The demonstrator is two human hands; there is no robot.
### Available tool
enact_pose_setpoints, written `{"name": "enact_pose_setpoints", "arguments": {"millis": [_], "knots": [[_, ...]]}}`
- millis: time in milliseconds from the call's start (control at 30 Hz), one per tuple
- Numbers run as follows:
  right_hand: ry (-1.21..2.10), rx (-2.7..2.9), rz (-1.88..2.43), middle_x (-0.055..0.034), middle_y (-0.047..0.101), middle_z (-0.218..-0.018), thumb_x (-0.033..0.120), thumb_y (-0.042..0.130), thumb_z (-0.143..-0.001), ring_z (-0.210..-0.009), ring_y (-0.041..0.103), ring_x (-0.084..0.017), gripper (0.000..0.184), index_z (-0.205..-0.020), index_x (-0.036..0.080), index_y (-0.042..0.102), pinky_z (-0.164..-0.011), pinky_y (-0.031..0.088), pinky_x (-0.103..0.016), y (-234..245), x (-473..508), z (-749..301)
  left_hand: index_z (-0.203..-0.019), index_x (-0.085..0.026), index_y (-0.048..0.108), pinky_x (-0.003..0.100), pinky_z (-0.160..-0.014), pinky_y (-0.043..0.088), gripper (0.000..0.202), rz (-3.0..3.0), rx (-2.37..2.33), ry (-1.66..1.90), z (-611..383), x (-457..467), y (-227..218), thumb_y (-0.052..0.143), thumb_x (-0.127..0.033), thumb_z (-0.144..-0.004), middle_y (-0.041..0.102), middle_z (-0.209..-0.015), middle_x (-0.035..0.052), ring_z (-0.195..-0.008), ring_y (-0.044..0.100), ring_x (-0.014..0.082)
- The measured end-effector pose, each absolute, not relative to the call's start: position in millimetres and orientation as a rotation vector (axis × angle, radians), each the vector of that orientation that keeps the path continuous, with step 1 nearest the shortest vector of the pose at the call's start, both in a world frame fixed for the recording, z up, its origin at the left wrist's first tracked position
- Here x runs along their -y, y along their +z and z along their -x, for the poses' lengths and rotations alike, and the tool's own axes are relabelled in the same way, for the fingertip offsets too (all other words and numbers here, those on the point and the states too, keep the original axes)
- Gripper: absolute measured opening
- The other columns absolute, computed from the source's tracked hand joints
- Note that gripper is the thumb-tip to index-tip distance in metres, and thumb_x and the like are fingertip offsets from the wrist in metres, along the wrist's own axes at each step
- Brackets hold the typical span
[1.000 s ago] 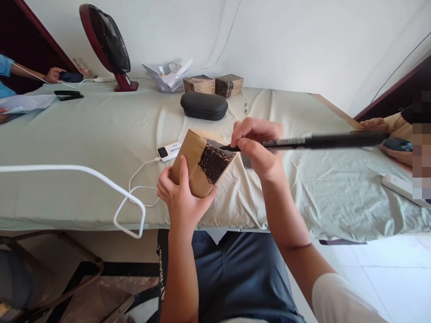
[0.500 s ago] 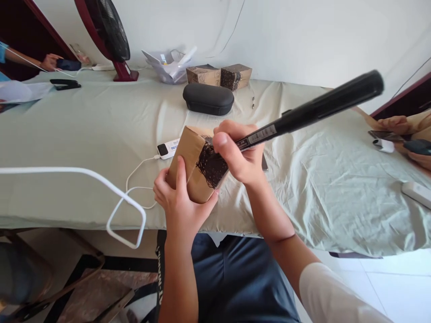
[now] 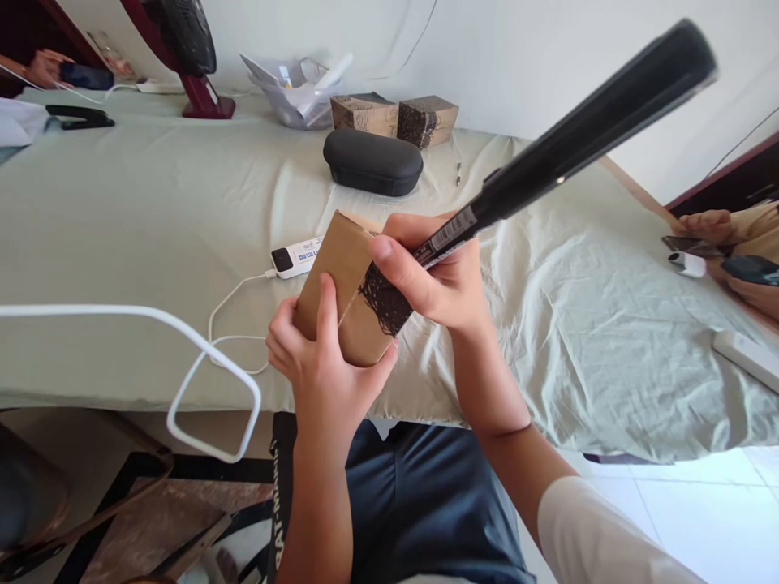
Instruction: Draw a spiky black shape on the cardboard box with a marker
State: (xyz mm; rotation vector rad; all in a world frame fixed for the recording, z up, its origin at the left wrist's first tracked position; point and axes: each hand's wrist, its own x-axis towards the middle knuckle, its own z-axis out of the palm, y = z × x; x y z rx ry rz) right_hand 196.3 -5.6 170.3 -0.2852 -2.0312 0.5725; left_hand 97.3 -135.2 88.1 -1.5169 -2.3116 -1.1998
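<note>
A brown cardboard box (image 3: 332, 280) is tilted in the grip of my left hand (image 3: 329, 349), whose fingers wrap its left side and lower edge. Dense black scribble covers part of the box's right face. My right hand (image 3: 438, 276) pinches a black marker pen (image 3: 548, 150) over that scribbled face. The marker's tip is hidden behind my fingers, so contact with the cardboard cannot be seen. Just left of the box lies a white device with a black screen (image 3: 295, 258) and a white cable on the cloth.
Behind the box are a black zip case (image 3: 373, 162), two scribbled cardboard boxes (image 3: 427, 122), a clear plastic basket (image 3: 298, 101) and a dark red fan (image 3: 207, 101). A stapler (image 3: 79, 118) lies far left. Other people's hands (image 3: 709, 225) hold phones at both sides. A white cable (image 3: 152, 312) loops in the left foreground.
The marker has swung more upright and its rear end is higher. My right hand has shifted slightly over the scribble. The whole view has moved a little; my left hand keeps its hold.
</note>
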Motion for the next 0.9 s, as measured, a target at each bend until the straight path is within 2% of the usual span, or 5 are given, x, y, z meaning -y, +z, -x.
{"name": "enact_pose_setpoints", "arguments": {"millis": [167, 433, 600, 767, 900], "knots": [[0.568, 2.067, 0.234, 0.0066, 0.035, -0.064, 0.043, 0.054, -0.110, -0.058, 0.037, -0.007, 0.047, -0.068, 0.021, 0.047, -0.057, 0.039, -0.021, 172.5, 3.4, -198.3, -0.163, -0.026, 0.045, 0.073, -0.118, 0.034, 0.102, 1.507, 2.302, -1.211, -100.0, 134.4, 86.1, 0.088, -0.050, -0.074, 0.038, -0.151, 0.0214, -0.142, 0.041, 0.0529], [0.615, 1.705, 0.195, 0.0003, 0.070, -0.080, 0.061, 0.065, -0.102, -0.070, 0.068, -0.013, 0.040, -0.097, 0.022, 0.076, -0.071, 0.058, -0.027, 163.0, -4.0, -197.4, -0.166, -0.027, 0.040, 0.073, -0.119, 0.031, 0.106, 1.529, 2.269, -1.252, -101.3, 135.2, 82.6, 0.088, -0.051, -0.075, 0.035, -0.152, 0.0215, -0.143, 0.038, 0.0534], [0.656, 1.602, 0.337, 0.0022, 0.072, -0.077, 0.051, 0.072, -0.101, -0.053, 0.059, -0.010, 0.026, -0.107, 0.026, 0.074, -0.054, 0.052, -0.026, 170.5, -5.9, -205.3, -0.170, -0.030, 0.028, 0.071, -0.125, 0.028, 0.118, 1.527, 2.176, -1.450, -94.8, 119.1, 59.2, 0.090, -0.049, -0.072, 0.033, -0.153, 0.0189, -0.148, 0.035, 0.0484], [1.008, 1.583, 0.126, 0.0005, 0.080, -0.114, 0.043, 0.063, -0.103, -0.069, 0.071, -0.015, 0.028, -0.128, 0.035, 0.072, -0.063, 0.062, -0.031, 178.3, -10.5, -230.1, -0.172, -0.026, 0.007, 0.061, -0.130, 0.029, 0.122, 1.788, 1.997, -1.831, -65.3, 88.5, -2.0, 0.083, -0.055, -0.081, 0.023, -0.165, 0.0225, -0.159, 0.027, 0.0416], [1.108, 1.484, 0.212, 0.0024, 0.077, -0.109, 0.041, 0.065, -0.103, -0.065, 0.073, -0.013, 0.015, -0.115, 0.034, 0.068, -0.061, 0.063, -0.030, 159.7, 5.8, -252.2, -0.173, -0.026, 0.003, 0.066, -0.132, 0.020, 0.121, 1.973, 1.944, -1.816, -44.7, 88.4, -19.0, 0.079, -0.063, -0.085, 0.016, -0.174, 0.0246, -0.166, 0.015, 0.0445]]}}
